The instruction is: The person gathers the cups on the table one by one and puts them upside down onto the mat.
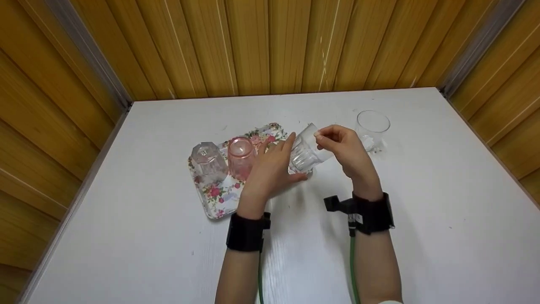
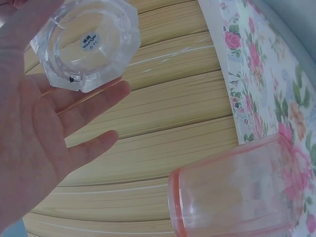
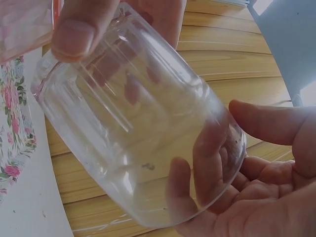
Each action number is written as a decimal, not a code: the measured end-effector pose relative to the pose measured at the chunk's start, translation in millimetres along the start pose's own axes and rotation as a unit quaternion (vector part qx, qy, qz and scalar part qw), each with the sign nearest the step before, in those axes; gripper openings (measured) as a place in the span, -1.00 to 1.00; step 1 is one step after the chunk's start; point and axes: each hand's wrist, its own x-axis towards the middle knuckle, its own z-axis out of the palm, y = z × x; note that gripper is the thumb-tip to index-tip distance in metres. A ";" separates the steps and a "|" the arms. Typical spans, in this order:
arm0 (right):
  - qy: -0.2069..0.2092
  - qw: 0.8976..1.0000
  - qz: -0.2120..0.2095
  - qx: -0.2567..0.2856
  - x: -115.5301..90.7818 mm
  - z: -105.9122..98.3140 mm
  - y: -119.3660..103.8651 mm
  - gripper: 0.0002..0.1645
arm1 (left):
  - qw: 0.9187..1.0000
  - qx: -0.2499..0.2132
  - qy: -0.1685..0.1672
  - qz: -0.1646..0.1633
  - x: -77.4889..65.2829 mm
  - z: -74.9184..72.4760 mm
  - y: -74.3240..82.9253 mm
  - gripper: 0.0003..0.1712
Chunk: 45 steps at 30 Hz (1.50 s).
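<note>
Tilted between both hands is a clear drinking glass (image 1: pixel 304 155), its thick, faceted base toward the left hand and its mouth toward the right. My left hand (image 1: pixel 270 169) holds it near the base, thumb on one side and fingers on the other. At the mouth end, my right hand (image 1: pixel 348 150) pinches the rim between thumb and fingers; some of those fingers show through the wall in the right wrist view. A small round label (image 2: pixel 90 42) marks the base. Just left of the left hand, a pink glass (image 1: pixel 241 158) stands upside down on a floral tray (image 1: pixel 221 207).
Another clear faceted glass (image 1: pixel 209 162) stands upside down at the tray's left. To the right, a round clear glass (image 1: pixel 373 126) stands upright on the white table (image 1: pixel 443 181), something white and crumpled low in it. Yellow slatted walls (image 1: pixel 253 46) border the table.
</note>
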 end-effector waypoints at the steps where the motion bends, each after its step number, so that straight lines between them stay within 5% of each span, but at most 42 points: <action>1: 0.000 1.000 0.000 0.000 0.0 0.0 -0.2 -0.82 | 1.000 -0.002 -0.002 0.000 -0.2 -0.2 -0.1 0.14; 45: 0.004 0.999 0.007 -0.043 3.2 4.0 5.8 -0.74 | 0.999 0.032 0.008 0.000 -1.8 -6.9 -6.2 0.06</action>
